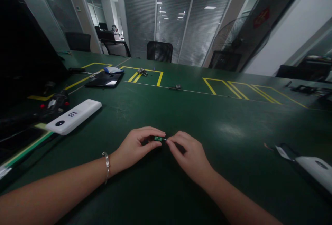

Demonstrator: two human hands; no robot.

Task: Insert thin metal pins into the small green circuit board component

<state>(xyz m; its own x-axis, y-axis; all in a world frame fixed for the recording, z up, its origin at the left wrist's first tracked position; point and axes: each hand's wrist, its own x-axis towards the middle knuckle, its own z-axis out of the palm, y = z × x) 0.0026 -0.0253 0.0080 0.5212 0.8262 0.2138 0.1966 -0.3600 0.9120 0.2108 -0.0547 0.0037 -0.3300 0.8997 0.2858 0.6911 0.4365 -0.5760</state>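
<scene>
Between the thumb and fingers of my left hand (pixel 138 143) is a small dark piece with a green, circuit-board-like face (pixel 158 138) and pale marks. From its right end sticks a thin silvery pin (pixel 165 139). My right hand (pixel 191 152) pinches the outer end of this pin with thumb and forefinger. Both hands are close together, low over the green tabletop (pixel 166 111). The fingers hide much of the piece, so its exact kind cannot be made out.
A white power bank (pixel 75 116) marked 22 lies at left, another white device (pixel 315 169) with a cable at right. Ahead are a small metal part (pixel 177 87), a metal cluster (pixel 142 72) and a black flat case (pixel 103 80). A large dark screen-like shape (pixel 23 35) stands far left.
</scene>
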